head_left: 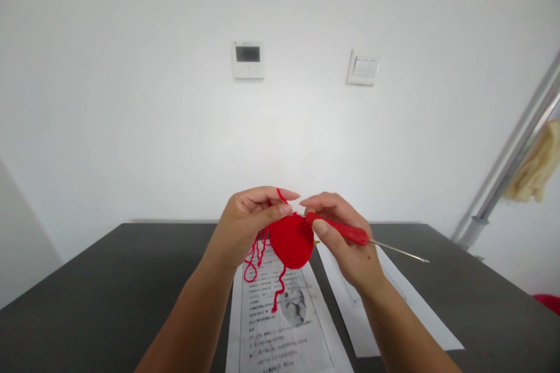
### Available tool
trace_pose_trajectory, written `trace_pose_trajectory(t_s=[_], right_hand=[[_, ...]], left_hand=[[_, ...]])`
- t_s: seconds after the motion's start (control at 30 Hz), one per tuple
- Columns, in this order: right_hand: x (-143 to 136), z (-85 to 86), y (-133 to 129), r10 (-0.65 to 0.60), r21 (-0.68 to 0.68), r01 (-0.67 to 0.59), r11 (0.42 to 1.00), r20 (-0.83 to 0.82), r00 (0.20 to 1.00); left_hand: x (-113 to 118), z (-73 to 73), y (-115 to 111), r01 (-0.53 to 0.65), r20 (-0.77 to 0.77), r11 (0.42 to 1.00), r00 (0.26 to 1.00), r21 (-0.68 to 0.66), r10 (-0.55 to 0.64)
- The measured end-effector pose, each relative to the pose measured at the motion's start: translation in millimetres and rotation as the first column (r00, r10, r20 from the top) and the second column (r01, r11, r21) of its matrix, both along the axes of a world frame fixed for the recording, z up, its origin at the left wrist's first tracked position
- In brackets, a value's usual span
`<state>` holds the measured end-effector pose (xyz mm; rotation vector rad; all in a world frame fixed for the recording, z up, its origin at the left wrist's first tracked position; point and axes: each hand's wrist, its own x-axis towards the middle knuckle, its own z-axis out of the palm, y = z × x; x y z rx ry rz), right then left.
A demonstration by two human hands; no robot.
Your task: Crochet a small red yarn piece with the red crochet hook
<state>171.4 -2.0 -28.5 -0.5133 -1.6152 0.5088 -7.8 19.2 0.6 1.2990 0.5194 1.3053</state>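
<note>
A round red crochet piece [291, 243] hangs between my hands above the table. My left hand [251, 218] pinches its upper left edge, with red yarn [250, 273] looped over the index finger and dangling in strands below the palm. My right hand [343, 239] is closed around the red handle of a double-ended crochet hook [345, 231]. One metal end sits at the top edge of the piece; the other sticks out to the right. A yarn tail drops from the bottom of the piece. Something small and yellow shows at its right edge.
Under my hands a printed sheet [280, 341] with text and a dark picture lies on the dark table [131, 291]. A second paper [411, 315] lies to the right. Behind stands a white wall with a thermostat [248, 60] and a switch [363, 67]. A metal pole [507, 169] leans at right.
</note>
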Motion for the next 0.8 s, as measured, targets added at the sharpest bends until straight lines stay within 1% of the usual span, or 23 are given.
trace_pose_trajectory(t_s=[0.1, 0.17, 0.23, 0.3, 0.4, 0.47, 0.53, 0.57, 0.6, 0.67, 0.8], right_hand=[[0, -5.6, 0, -0.081, 0.132, 0.077, 0.988, 0.03, 0.996], [0, -7.2, 1, -0.107, 0.213, 0.094, 0.972, 0.05, 0.993], [2, -5.8, 1, -0.12, 0.287, 0.098, 0.953, 0.06, 0.991], [3, -2.1, 2, -0.144, 0.387, 0.101, 0.916, 0.084, 0.986], [6, 4.4, 4, -0.241, 0.534, 0.141, 0.834, 0.122, 0.963], [8, 7.0, 5, -0.306, 0.592, 0.163, 0.789, 0.149, 0.94], [10, 7.6, 6, -0.331, 0.639, 0.147, 0.755, 0.179, 0.927], [10, 7.2, 7, -0.331, 0.649, 0.136, 0.749, 0.187, 0.925], [11, 6.4, 7, -0.32, 0.648, 0.128, 0.751, 0.188, 0.928], [11, 4.0, 8, -0.274, 0.613, 0.116, 0.781, 0.17, 0.947], [13, -2.8, 12, -0.111, 0.452, 0.048, 0.891, 0.114, 0.987]], left_hand=[[-1, -1.5, 1, 0.077, -0.049, 0.997, 0.996, 0.006, -0.076], [-2, -2.2, 2, 0.144, -0.08, 0.99, 0.987, 0.007, -0.143], [-3, -2.6, 3, 0.182, -0.099, 0.983, 0.979, 0.007, -0.181], [-4, -2.7, 2, 0.181, -0.102, 0.983, 0.979, 0.01, -0.179], [-4, -2.2, 2, 0.149, -0.091, 0.989, 0.985, 0.019, -0.147], [-4, -1.2, 1, 0.125, -0.086, 0.992, 0.989, 0.019, -0.123], [-4, 0.0, 1, 0.099, -0.093, 0.995, 0.991, 0.016, -0.097], [-4, 0.6, 0, 0.084, -0.095, 0.996, 0.992, 0.018, -0.082], [-4, 1.2, 0, 0.066, -0.096, 0.998, 0.993, 0.023, -0.063], [-4, 2.0, -1, 0.029, -0.092, 0.999, 0.995, 0.033, -0.026], [-4, 2.5, -3, -0.021, -0.088, 0.999, 0.996, 0.047, 0.025]])
